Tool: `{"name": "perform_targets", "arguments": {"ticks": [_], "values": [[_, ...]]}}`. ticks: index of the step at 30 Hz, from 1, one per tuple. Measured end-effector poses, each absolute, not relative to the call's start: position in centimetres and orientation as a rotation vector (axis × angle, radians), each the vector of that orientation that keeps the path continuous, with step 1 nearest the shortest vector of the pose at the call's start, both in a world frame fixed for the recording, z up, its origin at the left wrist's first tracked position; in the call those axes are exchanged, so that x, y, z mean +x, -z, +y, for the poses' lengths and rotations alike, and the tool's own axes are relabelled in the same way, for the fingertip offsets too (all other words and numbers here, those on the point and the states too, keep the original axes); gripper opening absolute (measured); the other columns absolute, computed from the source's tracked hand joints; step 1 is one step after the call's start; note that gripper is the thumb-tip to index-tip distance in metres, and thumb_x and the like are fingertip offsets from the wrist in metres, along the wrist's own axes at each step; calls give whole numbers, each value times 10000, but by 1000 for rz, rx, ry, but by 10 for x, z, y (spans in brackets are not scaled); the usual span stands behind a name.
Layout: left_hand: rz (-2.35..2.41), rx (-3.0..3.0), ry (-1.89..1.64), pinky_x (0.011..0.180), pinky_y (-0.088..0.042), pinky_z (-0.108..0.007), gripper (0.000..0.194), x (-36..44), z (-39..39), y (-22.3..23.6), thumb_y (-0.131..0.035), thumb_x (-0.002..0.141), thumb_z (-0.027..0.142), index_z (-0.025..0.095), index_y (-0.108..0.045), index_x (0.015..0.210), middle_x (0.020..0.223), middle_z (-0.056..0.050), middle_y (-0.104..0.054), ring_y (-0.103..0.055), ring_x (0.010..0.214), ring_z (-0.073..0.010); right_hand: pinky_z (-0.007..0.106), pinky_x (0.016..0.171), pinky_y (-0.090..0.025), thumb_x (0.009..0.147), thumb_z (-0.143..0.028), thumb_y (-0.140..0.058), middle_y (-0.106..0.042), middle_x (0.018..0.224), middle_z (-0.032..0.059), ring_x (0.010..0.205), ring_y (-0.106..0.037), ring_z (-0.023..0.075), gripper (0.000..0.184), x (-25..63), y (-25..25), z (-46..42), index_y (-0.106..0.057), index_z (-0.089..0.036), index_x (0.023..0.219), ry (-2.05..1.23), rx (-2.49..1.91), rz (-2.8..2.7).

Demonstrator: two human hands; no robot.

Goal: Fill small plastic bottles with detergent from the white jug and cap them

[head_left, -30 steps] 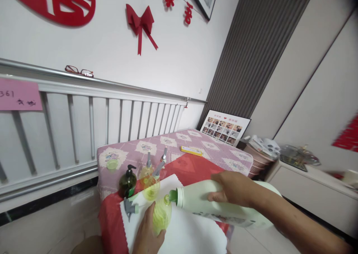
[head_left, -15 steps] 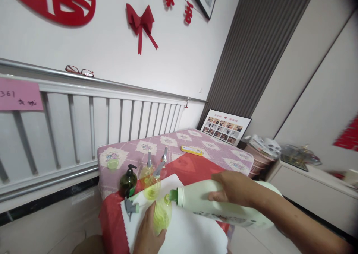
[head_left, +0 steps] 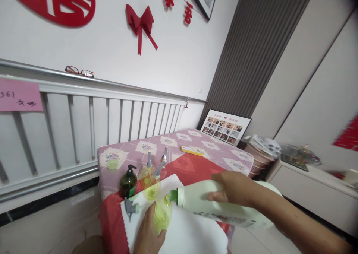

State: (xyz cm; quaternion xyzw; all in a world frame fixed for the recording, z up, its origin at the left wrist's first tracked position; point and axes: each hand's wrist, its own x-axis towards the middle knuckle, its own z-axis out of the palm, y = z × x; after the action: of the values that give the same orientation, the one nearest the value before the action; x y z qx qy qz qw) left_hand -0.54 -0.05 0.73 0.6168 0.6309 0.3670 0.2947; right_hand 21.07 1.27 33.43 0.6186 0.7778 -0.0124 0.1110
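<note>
My left hand (head_left: 150, 229) is closed around a clear spray bottle (head_left: 162, 216) with yellow-green liquid inside and its top off. My right hand (head_left: 233, 189) grips a large pale green jug (head_left: 201, 198), tipped on its side. The jug's green spout (head_left: 173, 195) meets the neck of the spray bottle. A grey spray head (head_left: 131, 208) lies on the white mat (head_left: 192, 231) to the left. Behind stand a second spray bottle (head_left: 152, 190) with yellowish liquid, others like it, and a dark green pump bottle (head_left: 128, 181).
A pale green cap (head_left: 113, 164) and a yellow case (head_left: 191, 151) lie on the patterned tablecloth (head_left: 167, 140). Red cloth (head_left: 112, 224) sits under the mat. A white radiator (head_left: 97, 112) runs along the wall; a cabinet (head_left: 302, 183) stands at right.
</note>
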Motion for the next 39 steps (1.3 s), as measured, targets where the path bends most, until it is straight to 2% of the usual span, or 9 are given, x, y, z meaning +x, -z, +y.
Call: {"name": "perform_targets", "arguments": {"ticks": [4, 11, 17, 20, 23, 26, 30, 34, 39], "values": [[1668, 1644, -982, 1211, -312, -323, 859, -6, 1, -6, -533, 666, 228, 98, -277, 1476, 1577, -121, -405, -395, 1446, -236, 322, 586, -327, 742, -563, -658, -710, 841, 99, 737, -619, 279, 352, 211, -335, 12, -661, -213, 787, 55, 1837, 2305], [1702, 1656, -953, 1171, -347, -254, 883, -5, 4, 1, -563, 646, 186, 64, -280, 1474, 1546, -138, -447, -449, 1410, -225, 323, 631, -390, 770, -580, -632, -718, 887, 103, 776, -647, 275, 396, 225, -322, 6, -677, -192, 831, 159, 1877, 2356], [1694, 1687, -998, 1146, -379, -236, 848, -6, 8, 13, -558, 651, 193, 45, -314, 1449, 1520, -161, -473, -468, 1398, -227, 289, 615, -442, 789, -635, -557, -694, 834, 69, 762, -649, 235, 455, 254, -308, 13, -627, -186, 795, 526, 2033, 2504], [1675, 1689, -1007, 1157, -376, -258, 851, -8, 9, 16, -558, 638, 194, 20, -308, 1433, 1526, -190, -456, -462, 1403, -245, 274, 585, -413, 806, -640, -525, -642, 724, 12, 681, -585, 189, 439, 268, -300, 19, -584, -207, 761, 732, 2192, 2600], [1666, 1663, -998, 1177, -361, -285, 858, -9, 11, 17, -550, 637, 196, 41, -278, 1436, 1534, -183, -445, -449, 1413, -243, 271, 584, -370, 831, -617, -498, -502, 549, -53, 561, -471, 141, 423, 276, -282, 27, -487, -230, 660, 874, 2435, 2628], [1657, 1633, -961, 1164, -388, -307, 887, -9, 11, 18, -564, 632, 213, 38, -243, 1440, 1526, -196, -448, -457, 1407, -258, 271, 579, -347, 829, -609, -487, -437, 488, -72, 513, -410, 126, 447, 271, -252, 36, -405, -245, 582, 960, 2770, 2600], [1682, 1597, -916, 1169, -393, -323, 946, -9, 12, 18, -574, 630, 219, 53, -168, 1468, 1551, -194, -413, -441, 1419, -264, 265, 549, -350, 791, -624, -519, -483, 526, -65, 518, -449, 140, 420, 249, -207, 47, -464, -247, 615, 1034, 3098, 2512], [1658, 1627, -931, 1187, -360, -273, 1049, -9, 12, 19, -589, 599, 190, 74, -62, 1498, 1562, -177, -402, -396, 1450, -225, 273, 559, -386, 753, -633, -529, -531, 556, -46, 567, -517, 171, 398, 226, -166, 51, -514, -245, 660, 1023, 3230, 2466], [1706, 1664, -944, 1184, -352, -240, 1085, -8, 12, 20, -615, 572, 148, 51, -90, 1518, 1572, -182, -379, -370, 1464, -251, 312, 590, -461, 705, -658, -508, -649, 628, 12, 624, -604, 226, 466, 219, -123, 44, -611, -212, 792, 1087, 3297, 2407]]}}
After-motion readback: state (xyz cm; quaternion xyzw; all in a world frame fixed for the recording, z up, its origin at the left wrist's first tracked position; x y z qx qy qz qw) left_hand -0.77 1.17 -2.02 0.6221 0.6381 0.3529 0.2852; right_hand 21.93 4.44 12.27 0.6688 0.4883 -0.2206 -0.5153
